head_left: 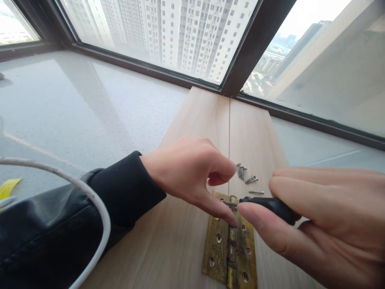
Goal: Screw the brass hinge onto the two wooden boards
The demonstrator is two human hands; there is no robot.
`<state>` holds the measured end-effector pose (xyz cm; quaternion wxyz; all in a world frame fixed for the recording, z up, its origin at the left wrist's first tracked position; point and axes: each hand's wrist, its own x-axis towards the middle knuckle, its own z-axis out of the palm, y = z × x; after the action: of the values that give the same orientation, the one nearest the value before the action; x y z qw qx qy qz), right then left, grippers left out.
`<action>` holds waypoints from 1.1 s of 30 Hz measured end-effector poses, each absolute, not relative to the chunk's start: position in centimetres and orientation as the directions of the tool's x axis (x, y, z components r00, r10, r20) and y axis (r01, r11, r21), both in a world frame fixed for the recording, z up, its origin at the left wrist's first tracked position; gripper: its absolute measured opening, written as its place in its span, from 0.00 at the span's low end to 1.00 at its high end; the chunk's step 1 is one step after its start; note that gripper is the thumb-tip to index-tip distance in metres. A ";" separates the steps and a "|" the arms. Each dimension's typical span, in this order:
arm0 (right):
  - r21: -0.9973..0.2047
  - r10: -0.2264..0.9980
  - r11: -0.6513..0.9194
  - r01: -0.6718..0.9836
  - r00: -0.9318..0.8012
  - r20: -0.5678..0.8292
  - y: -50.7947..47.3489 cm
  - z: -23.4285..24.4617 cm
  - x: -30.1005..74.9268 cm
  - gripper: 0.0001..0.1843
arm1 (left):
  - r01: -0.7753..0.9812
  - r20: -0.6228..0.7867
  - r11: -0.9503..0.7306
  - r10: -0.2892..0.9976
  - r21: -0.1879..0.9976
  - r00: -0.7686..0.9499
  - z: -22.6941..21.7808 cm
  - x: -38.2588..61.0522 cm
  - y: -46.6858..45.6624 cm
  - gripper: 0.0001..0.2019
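Observation:
A brass hinge [230, 249] lies open across the seam of two light wooden boards [195, 124]. My right hand [325, 224] grips a black-handled screwdriver [270, 205], its metal tip pointing left over the hinge's upper end. My left hand [192, 172], in a black sleeve, reaches in from the left; its fingertip presses on the hinge's top left leaf beside the screwdriver tip. Several loose screws [245, 174] lie on the right board just beyond the hinge.
The boards rest on a pale stone window ledge [75, 108] under a dark-framed window [249, 44] showing high-rise buildings. A white cable [90, 200] curves over my left arm. A yellow scrap [7, 186] lies at the far left.

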<state>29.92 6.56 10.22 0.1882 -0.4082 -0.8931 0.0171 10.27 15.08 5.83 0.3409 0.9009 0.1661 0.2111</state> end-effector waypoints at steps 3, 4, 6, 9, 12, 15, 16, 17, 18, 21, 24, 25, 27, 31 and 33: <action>-0.252 0.720 0.691 0.677 -0.617 0.318 7.4 9.7 29.3 0.29 | 0.111 0.389 -0.782 0.422 0.613 0.819 5.6 10.5 14.5 0.21; -0.280 0.719 0.694 0.663 -0.620 0.313 7.6 9.5 29.2 0.30 | 0.092 0.449 -0.809 0.413 0.581 0.792 5.4 10.7 14.3 0.20; -0.305 0.721 0.692 0.654 -0.609 0.330 7.9 9.3 29.2 0.32 | 0.082 0.582 -0.860 0.408 0.504 0.703 4.9 11.0 13.6 0.20; -0.248 0.731 0.671 0.698 -0.570 0.375 8.1 9.2 29.5 0.34 | 0.116 0.690 -0.876 0.445 0.469 0.571 4.2 11.4 12.7 0.19; -0.198 0.731 0.660 0.724 -0.558 0.393 8.2 9.6 29.9 0.35 | 0.107 0.683 -0.848 0.486 0.519 0.544 4.0 11.3 12.5 0.18; -0.205 0.709 0.679 0.705 -0.556 0.435 8.3 10.3 30.0 0.27 | 0.041 0.662 -0.818 0.494 0.574 0.563 4.0 11.1 13.1 0.15; -0.223 0.699 0.692 0.686 -0.562 0.441 8.3 10.6 30.0 0.21 | 0.028 0.649 -0.806 0.496 0.592 0.577 4.1 11.0 13.4 0.14; -0.248 0.690 0.709 0.660 -0.576 0.438 8.3 10.9 30.0 0.13 | 0.013 0.638 -0.796 0.495 0.606 0.590 4.1 10.9 13.6 0.12; -0.281 0.678 0.729 0.624 -0.600 0.424 8.3 11.1 30.1 0.08 | -0.002 0.628 -0.787 0.491 0.617 0.604 4.1 10.9 13.8 0.11; -0.412 0.664 0.742 0.530 -0.666 0.339 8.3 11.5 30.5 0.17 | -0.080 0.623 -0.772 0.443 0.631 0.645 4.2 10.9 14.0 0.08; -0.522 0.667 0.699 0.489 -0.709 0.230 8.7 11.5 31.1 0.18 | -0.153 0.601 -0.756 0.362 0.636 0.712 4.3 11.0 14.1 0.09; -0.543 0.663 0.691 0.477 -0.717 0.214 8.9 11.5 31.3 0.17 | -0.164 0.582 -0.743 0.346 0.649 0.736 4.4 11.1 14.1 0.09; -0.555 0.662 0.688 0.467 -0.718 0.217 9.0 11.4 31.6 0.14 | -0.170 0.539 -0.702 0.345 0.691 0.769 4.5 11.1 14.1 0.08; -0.529 0.678 0.690 0.493 -0.697 0.235 9.0 11.3 31.7 0.06 | -0.150 0.521 -0.620 0.475 0.770 0.709 4.4 11.1 13.8 0.08; -0.524 0.682 0.688 0.502 -0.694 0.229 9.0 11.3 31.4 0.04 | -0.122 0.543 -0.626 0.542 0.770 0.641 4.2 11.1 13.5 0.12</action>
<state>31.41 9.03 11.27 0.2081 -0.3309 -0.8947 0.2161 11.07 13.55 4.22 0.4124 0.8066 0.1302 0.4029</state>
